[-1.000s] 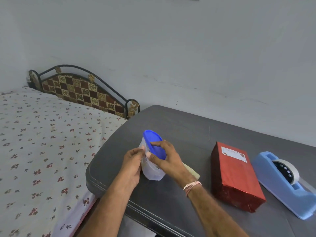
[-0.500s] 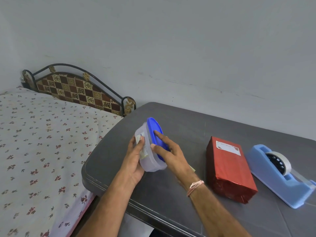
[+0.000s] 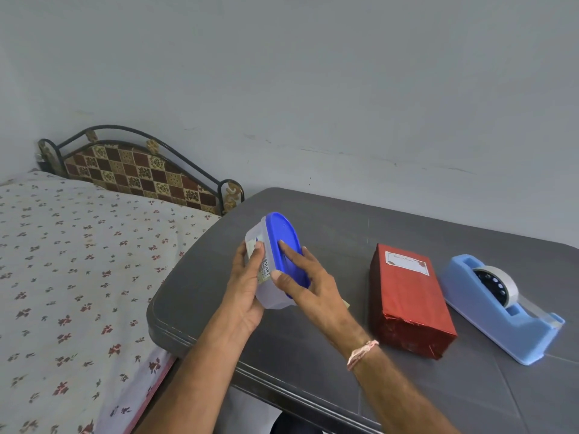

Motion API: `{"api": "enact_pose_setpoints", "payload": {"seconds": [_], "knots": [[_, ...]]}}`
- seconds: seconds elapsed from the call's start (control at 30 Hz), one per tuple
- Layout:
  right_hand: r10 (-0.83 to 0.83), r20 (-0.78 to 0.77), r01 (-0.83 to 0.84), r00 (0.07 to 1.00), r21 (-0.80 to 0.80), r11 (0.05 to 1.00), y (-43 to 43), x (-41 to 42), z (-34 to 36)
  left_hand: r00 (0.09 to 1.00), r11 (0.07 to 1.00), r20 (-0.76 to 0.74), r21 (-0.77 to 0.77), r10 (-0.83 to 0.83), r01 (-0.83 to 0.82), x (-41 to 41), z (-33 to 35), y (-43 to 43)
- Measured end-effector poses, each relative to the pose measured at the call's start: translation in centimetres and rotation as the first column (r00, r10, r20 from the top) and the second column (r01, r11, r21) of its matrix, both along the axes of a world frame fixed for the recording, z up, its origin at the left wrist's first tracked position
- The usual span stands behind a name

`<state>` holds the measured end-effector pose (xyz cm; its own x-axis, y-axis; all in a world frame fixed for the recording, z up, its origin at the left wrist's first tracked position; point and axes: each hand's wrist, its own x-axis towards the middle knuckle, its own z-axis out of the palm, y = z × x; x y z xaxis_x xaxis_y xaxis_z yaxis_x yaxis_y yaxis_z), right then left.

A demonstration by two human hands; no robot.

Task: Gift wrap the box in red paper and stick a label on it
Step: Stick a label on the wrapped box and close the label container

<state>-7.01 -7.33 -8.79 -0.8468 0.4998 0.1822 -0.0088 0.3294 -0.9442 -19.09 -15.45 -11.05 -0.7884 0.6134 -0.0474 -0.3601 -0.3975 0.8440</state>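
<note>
**Operator:** Where does the box stand?

**Inspector:** Your box (image 3: pixel 410 302) lies flat on the surface (image 3: pixel 313 220), to the right of both your hands and touched by neither. Every face in view is covered in red paper (image 3: pixel 407 335), and a label (image 3: pixel 406 262) sits at the far end of its top. I judge the task's own work done.

**Operator:** Then why the tub?

**Inspector:** You hold a clear tub (image 3: pixel 272 296) tilted over the surface's near-left part. Your left hand (image 3: pixel 247 286) grips its body, thumb on the sticker (image 3: pixel 264 270), which steadies it. Your right hand (image 3: pixel 313 289) lies spread, straight fingers pressed on the blue lid (image 3: pixel 283 242), thumb at the rim. I judge you are pressing the lid home. I cannot tell what is inside.

**Operator:** Any writing?

**Inspector:** The sticker reads "SMART"; the lines beneath are too small to read. The label has a red border and one line of writing that I cannot make out. The blue dispenser (image 3: pixel 501 311) stands just right of the box with a roll loaded, so it is within your reach. A pale slip (image 3: pixel 346 303) shows from under your right hand.
</note>
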Motion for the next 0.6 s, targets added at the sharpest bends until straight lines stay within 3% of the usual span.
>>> {"api": "enact_pose_setpoints", "payload": {"seconds": [0.3, 0.43, 0.53, 0.6], "knots": [[-0.031, 0.030, 0.030, 0.999, 0.045, 0.999, -0.3, 1.2, -0.2, 0.999, 1.000, 0.042, -0.015, 0.005, -0.005, 2.0, 0.8, 0.0], [-0.031, 0.081, 0.027, 0.996, 0.050, 0.998, -0.4, 1.4, 0.2, 0.989, 0.994, 0.108, -0.034, -0.101, 0.105, 2.6, 1.4, -0.4], [-0.100, -0.076, 0.085, 0.992, -0.176, 0.981, -0.4, 1.5, 0.4, 0.989, 0.990, 0.067, -0.055, -0.129, 0.133, 2.6, 1.8, -1.0], [-0.178, -0.027, 0.157, 0.984, -0.353, 0.922, 0.7, 0.6, 1.4, 0.978, 0.978, 0.085, -0.069, -0.190, 0.196, 3.0, 2.2, -1.7]]}}
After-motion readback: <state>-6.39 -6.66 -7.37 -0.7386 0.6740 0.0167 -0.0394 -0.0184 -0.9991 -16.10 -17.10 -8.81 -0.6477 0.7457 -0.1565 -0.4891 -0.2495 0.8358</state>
